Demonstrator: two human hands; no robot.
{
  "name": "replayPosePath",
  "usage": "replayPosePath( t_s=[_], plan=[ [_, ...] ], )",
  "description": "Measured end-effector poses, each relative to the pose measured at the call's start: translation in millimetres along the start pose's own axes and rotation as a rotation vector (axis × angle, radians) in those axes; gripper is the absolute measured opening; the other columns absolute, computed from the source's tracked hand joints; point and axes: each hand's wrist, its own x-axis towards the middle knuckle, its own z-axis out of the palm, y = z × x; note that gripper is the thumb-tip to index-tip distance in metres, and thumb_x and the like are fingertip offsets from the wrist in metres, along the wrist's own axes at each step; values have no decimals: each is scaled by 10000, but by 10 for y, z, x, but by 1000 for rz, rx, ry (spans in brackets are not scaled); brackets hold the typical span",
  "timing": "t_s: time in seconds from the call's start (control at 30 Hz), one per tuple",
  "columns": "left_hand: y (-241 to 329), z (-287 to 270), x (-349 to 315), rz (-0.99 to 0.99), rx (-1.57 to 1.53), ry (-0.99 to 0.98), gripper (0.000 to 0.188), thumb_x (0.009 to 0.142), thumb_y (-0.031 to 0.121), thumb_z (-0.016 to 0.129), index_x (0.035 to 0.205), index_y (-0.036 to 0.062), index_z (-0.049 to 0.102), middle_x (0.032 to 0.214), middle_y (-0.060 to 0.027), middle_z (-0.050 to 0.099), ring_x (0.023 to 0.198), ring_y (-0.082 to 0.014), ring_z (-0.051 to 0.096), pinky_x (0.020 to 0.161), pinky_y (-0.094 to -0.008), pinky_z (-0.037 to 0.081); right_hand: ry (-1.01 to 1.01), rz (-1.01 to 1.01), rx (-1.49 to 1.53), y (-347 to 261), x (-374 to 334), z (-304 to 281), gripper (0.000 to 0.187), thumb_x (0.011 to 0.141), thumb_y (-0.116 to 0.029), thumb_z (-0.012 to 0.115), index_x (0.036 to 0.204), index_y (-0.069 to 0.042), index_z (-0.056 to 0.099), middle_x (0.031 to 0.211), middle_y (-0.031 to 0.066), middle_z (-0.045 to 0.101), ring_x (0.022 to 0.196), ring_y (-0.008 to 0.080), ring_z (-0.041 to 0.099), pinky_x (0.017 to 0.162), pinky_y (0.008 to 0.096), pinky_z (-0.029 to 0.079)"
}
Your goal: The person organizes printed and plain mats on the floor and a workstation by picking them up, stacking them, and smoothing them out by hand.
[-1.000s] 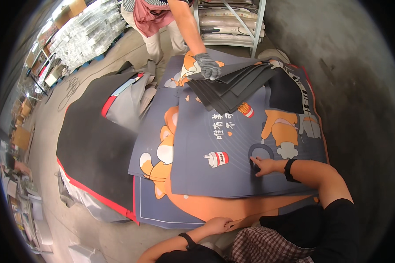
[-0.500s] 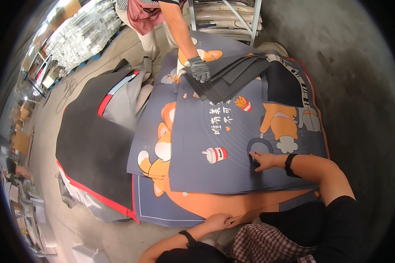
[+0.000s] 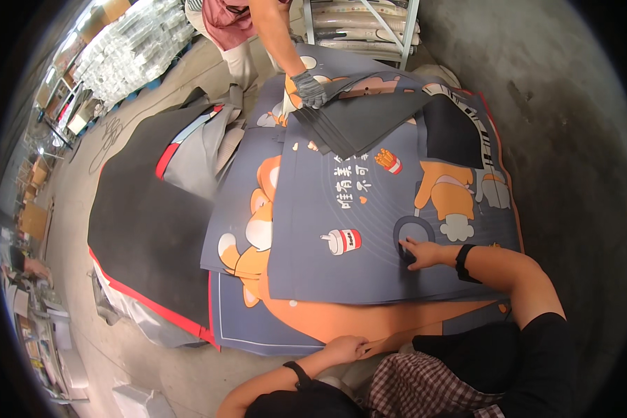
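Note:
A stack of printed floor mats (image 3: 313, 268) lies in front of me, blue-grey with cartoon animals, a drink cup and fries. My right hand (image 3: 422, 253) rests on the top mat beside a printed dark circle, index finger stretched out and nothing held. At the near edge, my left hand (image 3: 345, 350) is closed, its fingertips pinching the border of a lower mat with a large orange print (image 3: 383, 317). Across the stack, another person's grey-gloved hand (image 3: 309, 90) holds folded-back mat corners (image 3: 359, 122), dark undersides up.
To the left lies a second pile of mats, dark with a red border (image 3: 153, 216). Wrapped bundles (image 3: 132, 52) are stacked at the far left. A metal rack (image 3: 405, 35) with rolled or stacked goods stands behind. Boxes line the left wall; a white block (image 3: 143, 403) lies on the floor.
The other person's gloved hand has moved slightly up and left. The fanned mat corners have come together into a tighter fold, uncovering more print behind. My hands have stayed in place.

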Motion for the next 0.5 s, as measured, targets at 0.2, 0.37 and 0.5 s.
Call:
replayPosePath(
  t_s=[0.2, 0.37, 0.5],
  plan=[
    [23, -20, -31, -1, -3, -13, 335, 792, 218, 513, 1094, 77, 547, 949, -128, 617, 880, -285, 583, 766, -380, 457, 30, 8, -17, -6, -38, 43, 894, 702, -338, 639, 1367, -68, 107, 1388, 261, 136, 1067, 390, 469, 895, 371, 393],
    [4, -11, -51, 23, -27, -6, 360, 788, 230, 526, 1111, 71, 538, 956, -132, 615, 893, -284, 580, 784, -374, 454, 33, 13, -23, 0, -24, 56, 894, 698, -338, 641, 1366, -65, 114, 1389, 257, 136, 1078, 387, 463, 897, 371, 392],
    [-5, 1, -70, -27, 13, -38, 364, 796, 229, 557, 1122, 69, 534, 986, -121, 611, 909, -247, 589, 800, -343, 456, 38, 14, -34, -11, -22, 50, 883, 697, -336, 638, 1363, -60, 127, 1387, 253, 148, 1080, 380, 465, 899, 368, 391]
  ],
)
